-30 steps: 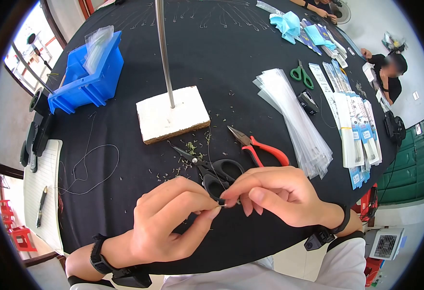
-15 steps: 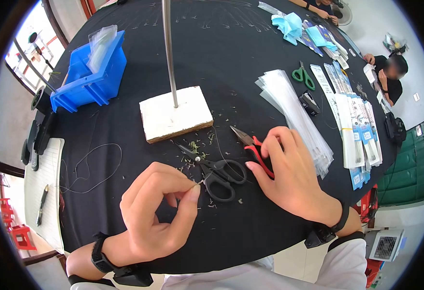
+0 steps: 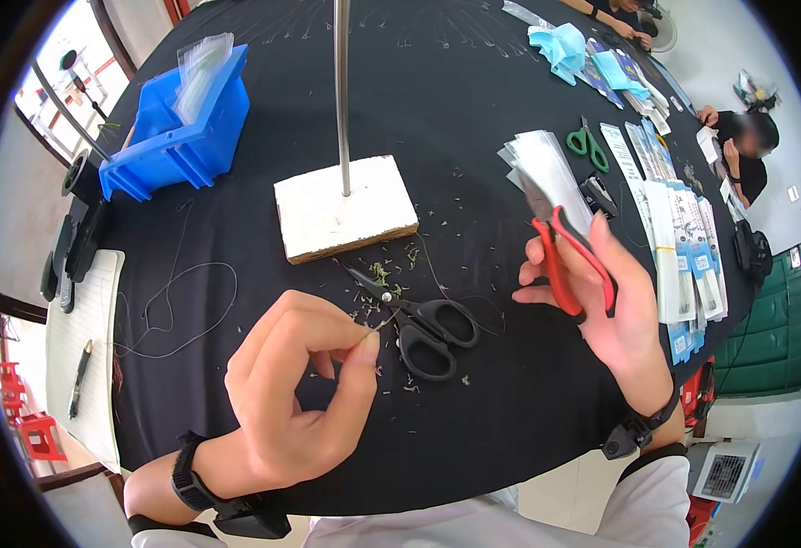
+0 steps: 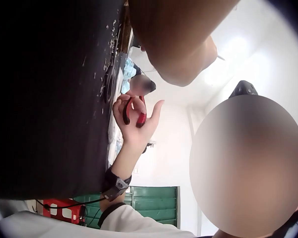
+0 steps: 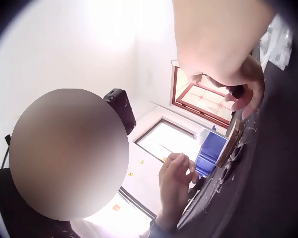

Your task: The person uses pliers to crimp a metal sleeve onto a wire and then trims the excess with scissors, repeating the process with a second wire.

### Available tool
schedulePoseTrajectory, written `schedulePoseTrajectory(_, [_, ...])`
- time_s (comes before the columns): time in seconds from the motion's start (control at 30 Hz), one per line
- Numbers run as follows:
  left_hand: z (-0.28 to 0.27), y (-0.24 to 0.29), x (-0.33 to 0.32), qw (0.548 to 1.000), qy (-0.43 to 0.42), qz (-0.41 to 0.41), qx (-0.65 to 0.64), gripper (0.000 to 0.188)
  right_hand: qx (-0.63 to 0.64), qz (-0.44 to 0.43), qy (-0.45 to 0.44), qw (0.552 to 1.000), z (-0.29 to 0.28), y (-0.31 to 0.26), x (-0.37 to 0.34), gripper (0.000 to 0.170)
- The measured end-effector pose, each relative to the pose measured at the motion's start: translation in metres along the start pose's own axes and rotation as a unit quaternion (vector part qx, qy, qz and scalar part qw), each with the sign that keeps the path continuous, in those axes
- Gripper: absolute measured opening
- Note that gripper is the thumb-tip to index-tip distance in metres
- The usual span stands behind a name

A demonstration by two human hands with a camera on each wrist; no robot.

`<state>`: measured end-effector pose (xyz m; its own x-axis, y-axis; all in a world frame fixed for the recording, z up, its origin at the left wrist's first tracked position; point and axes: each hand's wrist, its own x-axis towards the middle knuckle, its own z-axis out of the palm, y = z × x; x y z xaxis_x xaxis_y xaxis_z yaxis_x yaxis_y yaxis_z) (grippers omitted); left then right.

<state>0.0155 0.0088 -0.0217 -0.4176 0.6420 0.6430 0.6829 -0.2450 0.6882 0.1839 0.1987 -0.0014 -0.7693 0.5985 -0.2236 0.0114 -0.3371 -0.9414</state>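
Observation:
In the head view my left hand (image 3: 300, 388) pinches a tiny, thin strand (image 3: 384, 325) between thumb and forefinger, its kind too small to make out. My right hand (image 3: 615, 315) holds red-handled pliers (image 3: 560, 265), raised above the table at the right with the tips pointing away from me. The same pliers (image 4: 140, 116) show across the right palm in the left wrist view. Black scissors (image 3: 428, 333) lie on the cloth between the hands, blades toward the white foam block (image 3: 327, 215). Fine thread (image 3: 437, 274) runs from the block's right edge past the scissors.
A metal rod (image 3: 342, 100) stands up from the block. Green clippings (image 3: 380, 274) are scattered before it. A blue bin (image 3: 177, 137) and notebook (image 3: 76, 365) are on the left; clear sleeves (image 3: 546, 164), green scissors (image 3: 587, 146) and packets (image 3: 683, 247) on the right.
The hands were together at first; the right hand left, reached the pliers on the cloth and has lifted them to the right. My left hand moved slightly left, still pinching.

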Motion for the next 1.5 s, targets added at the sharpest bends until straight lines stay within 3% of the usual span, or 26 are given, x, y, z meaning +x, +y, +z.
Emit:
schedulePoseTrajectory(0.13, [-0.001,-0.002,0.002,1.000,0.007,0.014,0.021,0.016,-0.014,-0.012,-0.191,0.981,0.003,-0.002,-0.006,0.039])
schedulePoseTrajectory(0.2, [-0.002,0.000,0.003,0.999,0.004,0.020,0.041,0.016,-0.043,0.035,-0.272,0.961,0.012,-0.006,-0.015,0.035])
schedulePoseTrajectory(0.4, [-0.002,0.000,0.003,0.995,0.005,0.059,0.086,0.021,-0.068,0.110,-0.350,0.928,0.022,-0.008,-0.032,0.035])
schedulePoseTrajectory(1.23, [0.000,0.003,0.003,0.991,-0.028,0.095,0.088,0.022,-0.079,0.150,-0.361,0.917,0.029,0.003,-0.030,0.038])
schedulePoseTrajectory(1.43, [-0.002,0.004,0.004,0.988,-0.078,0.105,0.078,0.019,-0.125,0.108,-0.360,0.918,0.030,0.007,-0.030,0.035])
schedulePoseTrajectory(1.5, [0.000,0.004,0.004,0.991,-0.059,0.093,0.079,0.021,-0.124,0.078,-0.350,0.925,0.030,0.010,-0.030,0.033])
